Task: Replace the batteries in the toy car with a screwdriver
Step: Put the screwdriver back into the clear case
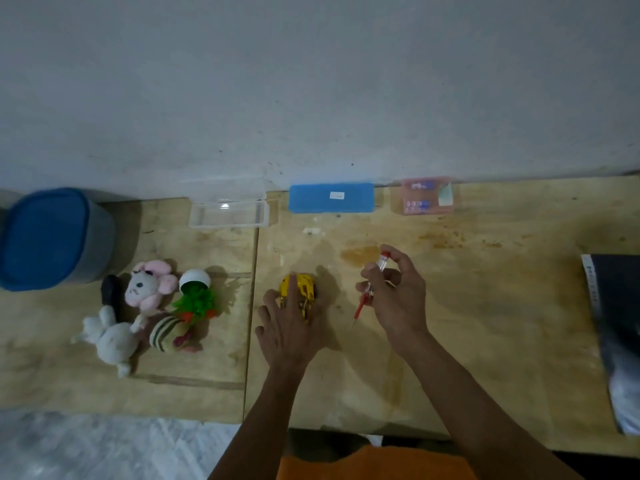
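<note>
The toy car (298,295), yellow, sits on the table (485,306) just left of frame centre. The left hand (287,327) lies over it with fingers straight, pressing rather than gripping. The right hand (394,299), to the right of the car and apart from it, pinches the screwdriver (370,289) by its clear handle, red shaft pointing down and left, tip near the table.

Risks noted:
- The car is held by flat pressure only; on its wheels it could roll or skid once it is turned over or the tip bears on it.
- The screwdriver is held in a light fingertip pinch; it could slip off the screw head and score the plastic or jab the left hand's fingers.
- Whether the car's underside faces up cannot be told.
- A pink battery pack (426,196) lies at the wall, upper right of centre, well apart from the work; loosened screws could stray on the table.
</note>
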A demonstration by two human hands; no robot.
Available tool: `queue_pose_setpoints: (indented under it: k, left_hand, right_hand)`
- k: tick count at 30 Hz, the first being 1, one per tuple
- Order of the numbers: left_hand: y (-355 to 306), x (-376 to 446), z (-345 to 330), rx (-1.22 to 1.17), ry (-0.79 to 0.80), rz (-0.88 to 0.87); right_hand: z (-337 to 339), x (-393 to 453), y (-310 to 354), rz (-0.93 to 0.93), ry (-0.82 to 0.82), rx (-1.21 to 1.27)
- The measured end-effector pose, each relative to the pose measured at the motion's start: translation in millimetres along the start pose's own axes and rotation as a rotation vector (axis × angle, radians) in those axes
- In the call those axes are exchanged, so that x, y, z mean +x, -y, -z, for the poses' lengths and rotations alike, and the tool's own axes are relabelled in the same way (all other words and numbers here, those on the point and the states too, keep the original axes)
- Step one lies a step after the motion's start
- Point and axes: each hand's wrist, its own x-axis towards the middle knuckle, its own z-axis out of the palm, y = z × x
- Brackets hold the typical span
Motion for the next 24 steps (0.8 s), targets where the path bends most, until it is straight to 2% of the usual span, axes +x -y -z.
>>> queue_pose_setpoints:
  k: [4, 8, 17, 21, 24]
  left_hand:
    - [26.6, 16.5, 20.6, -0.185, -0.004, -0.01]
    - [76.2, 44.2, 43.0, -0.331, -0.121, -0.164]
    - [159.4, 116.1, 102.8, -0.456, -0.165, -0.219]
    - [160.4, 143.9, 116.8, -0.467, -0.152, -0.214]
    - [154.7, 165.0, 120.0, -0.448, -0.147, -0.201]
  right_hand:
    - [-42.2, -0.2, 1.2, 0.019, 0.005, -0.011]
    - [-100.4, -5.6, 3.2, 0.034, 0.009, 0.032]
    - [-211.7, -28.0, 15.5, 0.113, -0.017, 0.063]
    - [-237.8, -20.4, 23.1, 0.213, -0.03, 0.008]
    - [-249.3, -7.1, 30.7, 0.401, -0.013, -0.194]
